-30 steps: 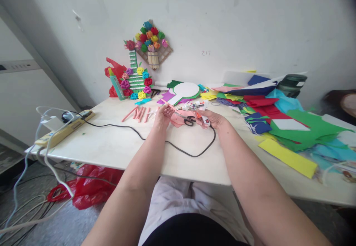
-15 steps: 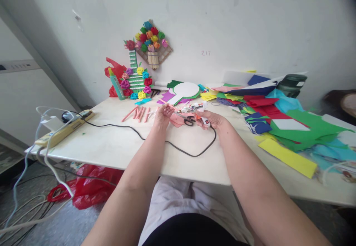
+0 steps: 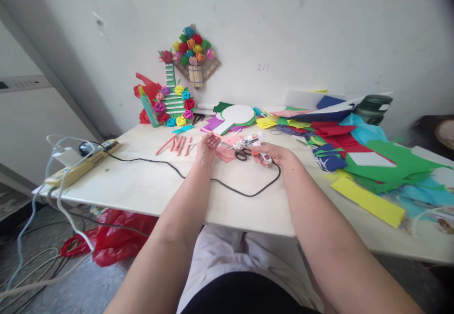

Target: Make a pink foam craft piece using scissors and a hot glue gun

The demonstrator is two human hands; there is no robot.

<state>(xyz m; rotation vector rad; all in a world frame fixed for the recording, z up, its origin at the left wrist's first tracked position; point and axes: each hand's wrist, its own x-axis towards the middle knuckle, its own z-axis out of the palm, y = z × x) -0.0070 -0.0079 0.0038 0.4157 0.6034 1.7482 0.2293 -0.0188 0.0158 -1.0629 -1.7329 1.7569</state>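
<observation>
My right hand (image 3: 272, 153) is closed around a hot glue gun (image 3: 254, 140), white with an orange trigger and a black cord. Its metal nozzle points left toward my left hand (image 3: 208, 147). The left fingers are curled together around a thin pink paper strip (image 3: 207, 130), partly hidden by the hand. Black-handled scissors (image 3: 242, 155) lie beneath the glue gun, on a pink paper sheet (image 3: 224, 153). Left of my left hand, several pink paper rolls (image 3: 179, 144) lie on the white table (image 3: 142, 181).
Colored sheets (image 3: 376, 162) pile up at the right. Paper-flower crafts (image 3: 174, 101) and a glue bottle (image 3: 149, 108) stand at the back left. A white round paddle-shaped cutout (image 3: 238, 115) lies behind my hands. The black cord (image 3: 166, 162) runs to a power strip (image 3: 83, 163).
The glue gun has tilted and shifted slightly in my right hand, its nozzle lower and a little farther from my left fingers. The cord loop has moved slightly right.
</observation>
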